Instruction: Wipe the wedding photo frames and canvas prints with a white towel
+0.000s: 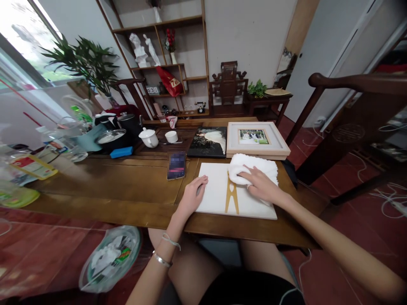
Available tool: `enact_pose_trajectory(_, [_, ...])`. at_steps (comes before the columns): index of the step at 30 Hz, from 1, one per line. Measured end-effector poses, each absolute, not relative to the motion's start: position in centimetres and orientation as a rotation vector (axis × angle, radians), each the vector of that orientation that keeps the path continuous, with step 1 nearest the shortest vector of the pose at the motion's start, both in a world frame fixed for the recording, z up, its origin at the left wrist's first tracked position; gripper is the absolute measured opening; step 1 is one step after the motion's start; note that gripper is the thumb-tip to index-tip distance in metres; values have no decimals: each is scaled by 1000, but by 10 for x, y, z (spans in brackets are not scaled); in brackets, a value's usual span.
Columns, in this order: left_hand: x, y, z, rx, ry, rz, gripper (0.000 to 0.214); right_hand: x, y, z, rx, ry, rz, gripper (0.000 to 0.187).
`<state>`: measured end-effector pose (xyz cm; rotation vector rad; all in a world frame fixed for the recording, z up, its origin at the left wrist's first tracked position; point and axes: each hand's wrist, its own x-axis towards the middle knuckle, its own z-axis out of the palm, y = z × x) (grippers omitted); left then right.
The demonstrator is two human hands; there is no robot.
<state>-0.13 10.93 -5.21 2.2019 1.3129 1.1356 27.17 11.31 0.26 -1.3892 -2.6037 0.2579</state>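
Note:
A white panel (216, 197) with a gold clothespin-shaped mark (232, 198) lies flat at the table's front edge. My left hand (192, 195) rests on the panel's left edge, fingers stretched out flat and holding nothing. My right hand (261, 185) presses down on a white cloth (254, 166) at the panel's upper right corner, fingers curled over it. A phone (176, 165) lies just beyond my left hand.
A framed photo (257, 139) and a dark print (208, 142) lie behind the panel. On the wooden table (111, 186) stand a teapot (149, 138), a cup (171, 136), pots and clutter at left. A bin (111, 258) stands on the floor, a wooden chair (349, 123) at right.

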Motion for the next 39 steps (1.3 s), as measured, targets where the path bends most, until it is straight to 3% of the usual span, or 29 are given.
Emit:
enact_pose_trajectory(9, [-2, 110, -55, 2216, 1328, 1126, 21, 238, 13, 9, -985, -2833, 407, 56])
enact_pose_trajectory(13, [-2, 110, -55, 2206, 1324, 1142, 20, 241, 47, 12, -1080, -2768, 434, 62])
enact_pose_trajectory(19, [-1, 109, -52, 2171, 1316, 1151, 21, 216, 115, 9, -1361, -2707, 138, 59])
enact_pose_trajectory(28, [-5, 107, -45, 2089, 1314, 1110, 23, 181, 30, 3, -1006, -2869, 64, 34])
enact_pose_trajectory(35, [-2, 106, -48, 2103, 1337, 1159, 26, 189, 79, 13, -1300, -2816, 95, 44])
enact_pose_trajectory(39, [-4, 106, -48, 2122, 1298, 1148, 25, 173, 63, 7, -1283, -2817, 56, 43])
